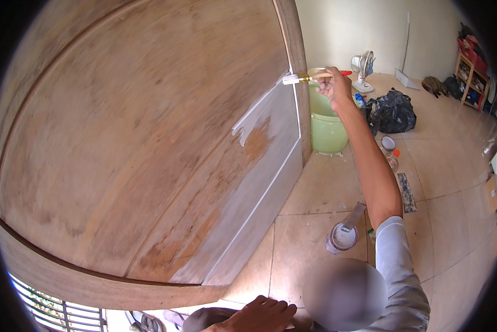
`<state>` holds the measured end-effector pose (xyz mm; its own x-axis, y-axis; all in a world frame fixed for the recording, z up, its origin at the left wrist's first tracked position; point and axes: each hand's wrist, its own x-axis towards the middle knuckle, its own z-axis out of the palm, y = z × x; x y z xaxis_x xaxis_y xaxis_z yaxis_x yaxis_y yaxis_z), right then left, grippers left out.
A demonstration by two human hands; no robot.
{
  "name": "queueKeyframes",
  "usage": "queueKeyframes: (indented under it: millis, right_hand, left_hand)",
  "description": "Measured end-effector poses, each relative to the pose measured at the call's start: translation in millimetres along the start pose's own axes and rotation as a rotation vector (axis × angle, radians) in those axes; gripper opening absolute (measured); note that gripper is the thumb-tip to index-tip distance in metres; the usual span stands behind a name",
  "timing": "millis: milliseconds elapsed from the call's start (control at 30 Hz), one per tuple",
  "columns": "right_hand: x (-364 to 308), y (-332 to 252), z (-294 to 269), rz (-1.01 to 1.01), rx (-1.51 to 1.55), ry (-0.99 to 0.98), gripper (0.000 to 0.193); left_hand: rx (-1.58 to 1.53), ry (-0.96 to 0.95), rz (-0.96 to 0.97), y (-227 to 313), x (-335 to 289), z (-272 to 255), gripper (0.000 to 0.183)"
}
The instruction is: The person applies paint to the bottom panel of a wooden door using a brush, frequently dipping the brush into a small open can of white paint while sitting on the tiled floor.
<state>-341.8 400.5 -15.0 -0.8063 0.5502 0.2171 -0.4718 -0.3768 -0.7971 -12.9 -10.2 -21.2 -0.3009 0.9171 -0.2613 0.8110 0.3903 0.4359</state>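
My right hand (336, 87) grips a paintbrush (304, 78) by its pale handle, which has a red end. The white-coated bristles touch the wooden door panel (149, 116) at its upper right, by the raised edge strip. White paint streaks (254, 115) run down and left from the brush, and a greyish-white coat (243, 205) covers the panel's lower right band. Bare brown wood shows elsewhere. Low in the view, my left hand (262, 315) rests by a dark-clothed knee (208, 319), its fingers curled; what lies under them is hidden.
A green bucket (330, 133) stands beside the panel's edge. On the tiled floor sit a paint can (342, 237) with a flat scraper-like strip across it, black plastic bags (393, 110), a bottle (393, 160), a fan (363, 71), a cat (435, 86) and a small shelf (472, 80).
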Motion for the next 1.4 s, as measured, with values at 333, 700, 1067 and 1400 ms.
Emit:
queueKeyframes:
  millis: [333,700,1067,1400]
  right_hand:
    - [-0.6,-1.9,3.3,-0.158,0.056,0.232,0.029]
    - [-59.7,-1.6,16.5,-0.362,-0.087,0.156,0.031]
    - [-100.3,-3.4,52.0,-0.294,-0.12,0.006,0.027]
    - [-170.7,2.5,32.4,-0.277,-0.136,-0.233,0.024]
  left_hand:
    - [0.008,-0.032,0.017,-4.4,2.5,8.6,0.043]
    - [0.097,-0.136,-0.09,7.5,8.0,-17.5,0.017]
    - [0.027,-0.118,-0.073,7.2,6.9,-16.5,0.016]
    - [-0.016,-0.113,-0.078,7.8,4.5,-10.9,0.018]
